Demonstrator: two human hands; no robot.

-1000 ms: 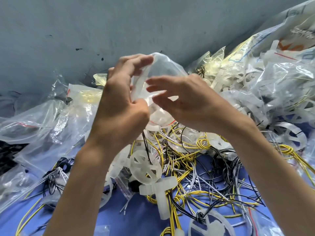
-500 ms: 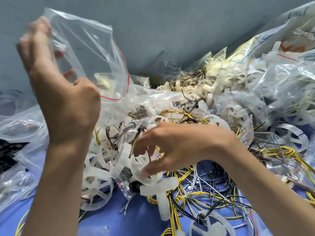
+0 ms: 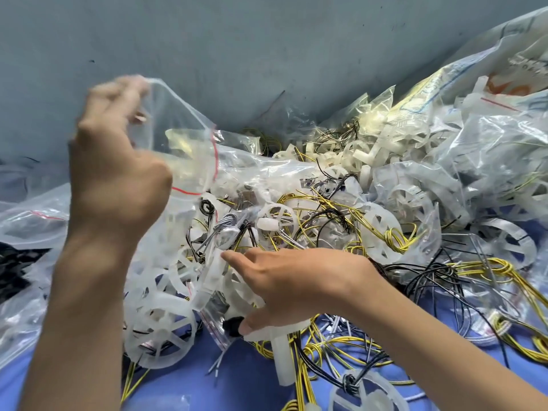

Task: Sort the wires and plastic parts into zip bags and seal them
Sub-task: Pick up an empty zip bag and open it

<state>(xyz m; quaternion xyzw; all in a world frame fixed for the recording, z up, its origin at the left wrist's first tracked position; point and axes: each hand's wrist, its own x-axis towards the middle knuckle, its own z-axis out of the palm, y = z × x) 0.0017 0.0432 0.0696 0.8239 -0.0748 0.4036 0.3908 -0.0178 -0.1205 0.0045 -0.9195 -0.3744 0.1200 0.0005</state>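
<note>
Head view: your right hand (image 3: 296,286), spread open, has dropped to the parts (image 3: 160,327); your left hand (image 3: 115,179) grips the bag (image 3: 184,134), ready for filling.

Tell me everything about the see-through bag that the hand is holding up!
The zip bag is thin, clear, crinkled plastic with a red line along one edge. The left hand grips its top corner and holds it raised above the pile of wires and white plastic parts. Whether anything is inside cannot be told.

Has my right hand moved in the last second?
Yes. The right hand left the zip bag and dropped toward the white cross-shaped piece, which stayed put.
</note>
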